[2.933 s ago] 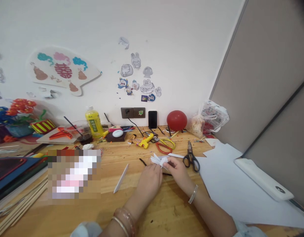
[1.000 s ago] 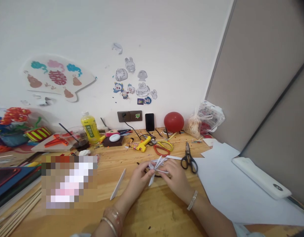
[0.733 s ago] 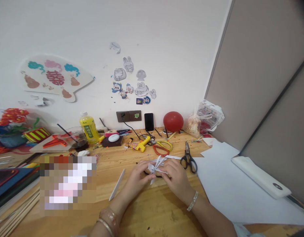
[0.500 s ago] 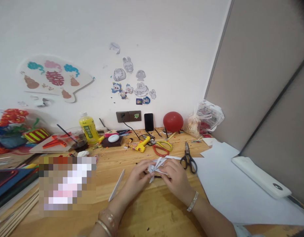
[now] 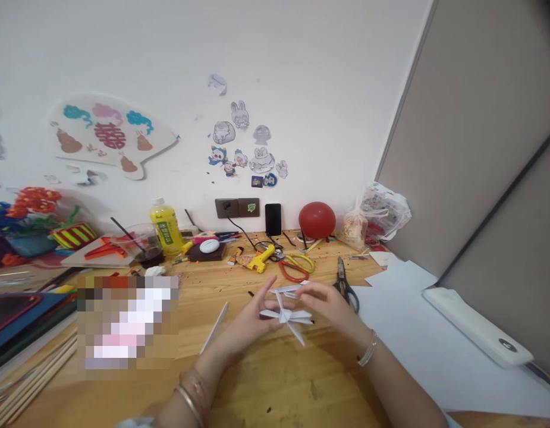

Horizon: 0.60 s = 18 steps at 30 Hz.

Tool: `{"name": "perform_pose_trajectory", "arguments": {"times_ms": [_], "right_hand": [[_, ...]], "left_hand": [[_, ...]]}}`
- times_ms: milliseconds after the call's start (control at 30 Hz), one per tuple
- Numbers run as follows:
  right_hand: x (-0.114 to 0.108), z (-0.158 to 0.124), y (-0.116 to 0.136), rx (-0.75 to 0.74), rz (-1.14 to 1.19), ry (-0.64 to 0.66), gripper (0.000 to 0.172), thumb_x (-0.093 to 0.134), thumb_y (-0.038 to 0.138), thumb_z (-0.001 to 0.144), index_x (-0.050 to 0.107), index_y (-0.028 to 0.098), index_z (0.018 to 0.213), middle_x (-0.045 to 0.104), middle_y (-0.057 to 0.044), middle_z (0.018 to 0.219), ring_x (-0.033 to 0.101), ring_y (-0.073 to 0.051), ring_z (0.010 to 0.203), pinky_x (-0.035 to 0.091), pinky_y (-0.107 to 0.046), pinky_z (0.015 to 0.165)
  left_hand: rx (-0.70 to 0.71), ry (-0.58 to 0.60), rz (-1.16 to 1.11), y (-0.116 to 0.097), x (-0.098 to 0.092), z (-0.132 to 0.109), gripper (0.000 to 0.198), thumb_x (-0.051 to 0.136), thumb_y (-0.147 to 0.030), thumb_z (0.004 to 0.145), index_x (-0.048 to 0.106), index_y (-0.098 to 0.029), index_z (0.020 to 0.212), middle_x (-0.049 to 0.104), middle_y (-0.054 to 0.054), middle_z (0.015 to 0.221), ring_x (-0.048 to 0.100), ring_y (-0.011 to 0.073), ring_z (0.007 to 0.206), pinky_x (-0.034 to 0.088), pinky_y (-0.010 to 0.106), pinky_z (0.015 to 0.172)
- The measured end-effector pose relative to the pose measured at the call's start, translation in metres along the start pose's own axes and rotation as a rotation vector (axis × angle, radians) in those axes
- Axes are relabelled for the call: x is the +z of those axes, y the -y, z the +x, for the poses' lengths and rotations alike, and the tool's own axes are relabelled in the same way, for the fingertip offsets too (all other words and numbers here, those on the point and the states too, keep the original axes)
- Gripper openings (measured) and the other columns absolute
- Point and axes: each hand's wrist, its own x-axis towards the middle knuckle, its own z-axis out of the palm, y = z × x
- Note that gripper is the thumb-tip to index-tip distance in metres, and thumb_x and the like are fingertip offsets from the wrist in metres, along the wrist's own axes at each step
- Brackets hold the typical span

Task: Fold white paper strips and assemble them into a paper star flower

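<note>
A white folded-paper figure (image 5: 285, 316) with several narrow arms fanning out from its middle stands over the wooden table. My left hand (image 5: 258, 312) pinches its left arm between thumb and fingers, the index finger raised. Just above and to the right of the figure, my right hand (image 5: 323, 299) hovers with bent fingers apart, holding nothing that I can see. White paper strips (image 5: 290, 290) lie behind the hands. Another folded white strip (image 5: 214, 327) rests left of my left forearm.
Black-handled scissors (image 5: 345, 288) lie right of my right hand, by large white paper sheets (image 5: 399, 333). Behind are red-and-yellow-handled scissors (image 5: 297, 268), a yellow glue gun (image 5: 262, 260), a red balloon (image 5: 317, 220), a phone (image 5: 273, 220) and a yellow drink bottle (image 5: 166, 229). Wooden sticks (image 5: 38, 377) lie left.
My right hand has let go of the paper figure and moved a little right. The figure now faces me with its arms spread, held by my left hand alone. The view has shifted slightly left.
</note>
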Motion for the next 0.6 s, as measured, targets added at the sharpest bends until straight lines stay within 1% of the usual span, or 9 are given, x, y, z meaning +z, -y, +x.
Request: {"name": "perform_pose_trajectory", "arguments": {"times_ms": [33, 67, 100, 133, 200, 300, 433, 533, 600], "right_hand": [[-0.002, 0.001, -0.002, 0.051, 0.050, 0.145, 0.021, 0.057, 0.035, 0.076, 0.065, 0.016, 0.081, 0.066, -0.005, 0.083, 0.060, -0.018, 0.077, 0.046, -0.030, 0.069], [-0.003, 0.002, -0.005, 0.087, 0.096, 0.229, 0.022, 0.059, 0.036, 0.074, 0.066, 0.016, 0.080, 0.067, -0.005, 0.081, 0.061, -0.018, 0.075, 0.046, -0.030, 0.067], [-0.003, 0.003, -0.008, 0.116, 0.138, 0.280, 0.023, 0.061, 0.037, 0.072, 0.067, 0.015, 0.079, 0.067, -0.005, 0.079, 0.061, -0.018, 0.073, 0.046, -0.029, 0.066], [-0.002, 0.003, -0.012, 0.137, 0.170, 0.298, 0.025, 0.064, 0.037, 0.070, 0.067, 0.014, 0.079, 0.067, -0.005, 0.077, 0.061, -0.018, 0.071, 0.046, -0.029, 0.064], [0.002, 0.003, -0.018, 0.170, 0.202, 0.294, 0.027, 0.067, 0.037, 0.067, 0.067, 0.014, 0.081, 0.067, -0.004, 0.075, 0.061, -0.017, 0.068, 0.046, -0.028, 0.062], [0.011, 0.004, -0.024, 0.177, 0.198, 0.221, 0.026, 0.068, 0.036, 0.065, 0.066, 0.015, 0.081, 0.066, -0.002, 0.073, 0.060, -0.016, 0.067, 0.045, -0.027, 0.061], [0.020, 0.005, -0.030, 0.153, 0.170, 0.129, 0.021, 0.065, 0.033, 0.067, 0.063, 0.014, 0.075, 0.064, -0.001, 0.071, 0.059, -0.015, 0.066, 0.044, -0.025, 0.061], [0.024, 0.005, -0.031, 0.134, 0.152, 0.104, 0.021, 0.063, 0.035, 0.069, 0.060, 0.015, 0.072, 0.060, 0.001, 0.067, 0.056, -0.013, 0.062, 0.041, -0.023, 0.056], [0.026, 0.006, -0.030, 0.131, 0.173, 0.097, 0.022, 0.062, 0.037, 0.070, 0.058, 0.015, 0.072, 0.058, 0.002, 0.064, 0.054, -0.012, 0.059, 0.040, -0.022, 0.054]], "left_hand": [[-0.015, 0.021, 0.005, 0.002, 0.000, -0.001, 0.095, 0.070, -0.023, 0.066, 0.006, -0.021, 0.137, 0.063, 0.003, 0.088, 0.059, 0.0146, 0.081, 0.042, 0.028, 0.077], [-0.025, 0.032, 0.000, 0.005, 0.001, 0.000, 0.096, 0.071, -0.022, 0.065, 0.007, -0.022, 0.137, 0.062, 0.001, 0.084, 0.060, 0.0142, 0.076, 0.042, 0.029, 0.074], [-0.031, 0.031, -0.016, 0.008, 0.002, 0.001, 0.096, 0.072, -0.023, 0.063, 0.009, -0.022, 0.136, 0.060, -0.001, 0.080, 0.060, 0.0139, 0.071, 0.043, 0.029, 0.071], [-0.032, 0.020, -0.039, 0.012, 0.003, 0.003, 0.094, 0.073, -0.024, 0.061, 0.013, -0.021, 0.134, 0.059, -0.002, 0.077, 0.060, 0.0136, 0.066, 0.044, 0.029, 0.068], [-0.018, -0.043, -0.100, 0.020, 0.006, 0.008, 0.084, 0.074, -0.026, 0.060, 0.024, -0.020, 0.126, 0.056, -0.004, 0.074, 0.059, 0.0131, 0.062, 0.045, 0.029, 0.064], [0.019, -0.154, -0.145, 0.025, 0.008, 0.013, 0.070, 0.075, -0.029, 0.059, 0.034, -0.018, 0.114, 0.054, -0.005, 0.071, 0.058, 0.0122, 0.063, 0.045, 0.028, 0.065], [-0.017, -0.253, -0.119, 0.022, 0.010, 0.014, 0.070, 0.076, -0.027, 0.056, 0.036, -0.016, 0.112, 0.057, -0.004, 0.069, 0.059, 0.0134, 0.066, 0.045, 0.027, 0.067], [-0.038, -0.308, -0.110, 0.021, 0.012, 0.014, 0.073, 0.079, -0.026, 0.052, 0.037, -0.014, 0.111, 0.061, -0.003, 0.068, 0.061, 0.0156, 0.069, 0.045, 0.030, 0.073], [-0.048, -0.347, -0.139, 0.022, 0.014, 0.015, 0.074, 0.080, -0.027, 0.049, 0.039, -0.014, 0.109, 0.062, -0.002, 0.067, 0.062, 0.0163, 0.068, 0.046, 0.032, 0.074]]}}
